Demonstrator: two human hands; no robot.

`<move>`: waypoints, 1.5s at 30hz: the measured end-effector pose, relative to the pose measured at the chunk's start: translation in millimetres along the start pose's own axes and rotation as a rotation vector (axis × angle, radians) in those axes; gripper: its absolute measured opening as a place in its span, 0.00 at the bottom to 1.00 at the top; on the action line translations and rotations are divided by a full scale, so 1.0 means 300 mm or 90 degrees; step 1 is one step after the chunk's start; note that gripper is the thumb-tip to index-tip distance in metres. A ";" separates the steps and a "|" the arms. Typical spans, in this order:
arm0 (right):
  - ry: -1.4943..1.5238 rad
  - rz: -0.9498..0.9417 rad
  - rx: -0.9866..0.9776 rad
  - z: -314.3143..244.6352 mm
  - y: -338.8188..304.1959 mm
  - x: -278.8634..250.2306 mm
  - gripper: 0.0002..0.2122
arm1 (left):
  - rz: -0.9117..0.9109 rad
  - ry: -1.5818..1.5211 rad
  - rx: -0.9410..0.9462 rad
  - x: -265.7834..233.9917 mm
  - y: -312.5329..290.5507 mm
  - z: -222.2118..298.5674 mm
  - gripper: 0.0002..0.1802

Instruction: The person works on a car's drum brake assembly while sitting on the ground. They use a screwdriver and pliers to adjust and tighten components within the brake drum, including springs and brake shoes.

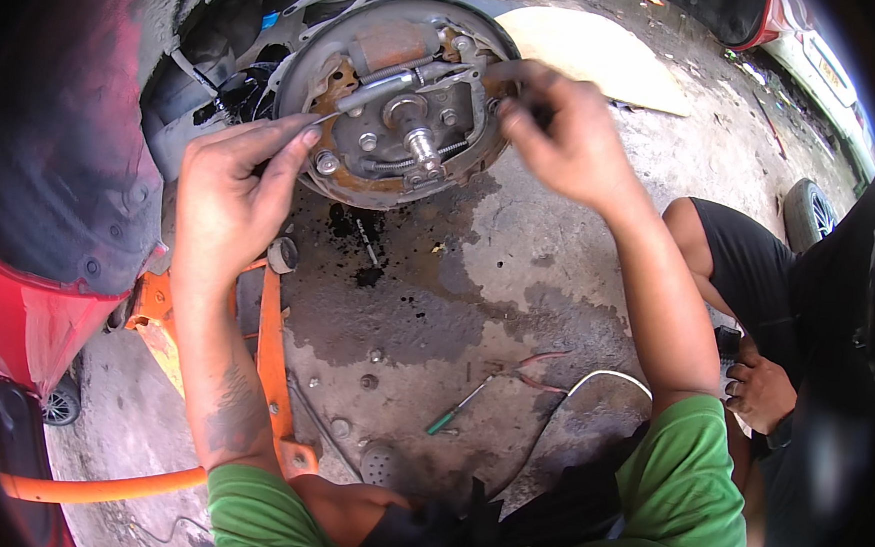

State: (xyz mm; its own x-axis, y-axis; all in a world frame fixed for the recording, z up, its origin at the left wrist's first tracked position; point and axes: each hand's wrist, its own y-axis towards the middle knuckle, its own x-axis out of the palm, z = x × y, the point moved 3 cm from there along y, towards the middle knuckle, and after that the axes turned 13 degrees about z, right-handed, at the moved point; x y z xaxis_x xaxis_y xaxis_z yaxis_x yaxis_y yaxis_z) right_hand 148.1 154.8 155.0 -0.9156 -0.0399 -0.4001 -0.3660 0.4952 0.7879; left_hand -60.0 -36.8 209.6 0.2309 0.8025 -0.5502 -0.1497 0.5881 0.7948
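Ahead of me is a round drum brake assembly [299, 75], its drum off, with a hub spindle [421, 147], rusty brake shoes and springs showing. My left hand [233, 176] is at its left side, thumb and fingers pinched on the thin end of a grey metal rod [376, 93]. The rod slants up to the right across the assembly, above the spindle. My right hand [571, 131] is at the upper right rim; its index finger stretches onto the assembly's edge, and the thumb stays apart below it. Its other fingers are partly hidden.
An orange jack [270, 354] stands under the red car body [4, 317] at left. On the stained concrete lie a green-handled screwdriver [440, 421], pliers [542, 372], a pale hose [612, 374] and small nuts. Another person's hand [761, 387] is close at right.
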 end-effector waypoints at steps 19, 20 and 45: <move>0.054 0.080 0.022 0.141 0.005 -0.021 0.19 | 0.045 -0.021 -0.047 0.157 0.009 0.015 0.11; 0.051 0.079 0.011 0.139 0.004 -0.021 0.19 | 0.036 -0.002 -0.071 0.156 0.007 0.017 0.12; 0.082 0.110 0.033 0.081 -0.075 0.074 0.17 | -0.016 -0.032 -0.071 0.137 0.014 0.021 0.12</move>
State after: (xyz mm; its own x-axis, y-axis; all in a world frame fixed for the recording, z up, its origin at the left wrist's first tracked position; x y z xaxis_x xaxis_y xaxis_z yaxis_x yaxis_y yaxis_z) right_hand 140.0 163.8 116.8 -0.9788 -0.0591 -0.1961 -0.1959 0.5486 0.8128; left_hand -45.1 -2.2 191.9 0.2829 0.7831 -0.5538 -0.2491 0.6176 0.7460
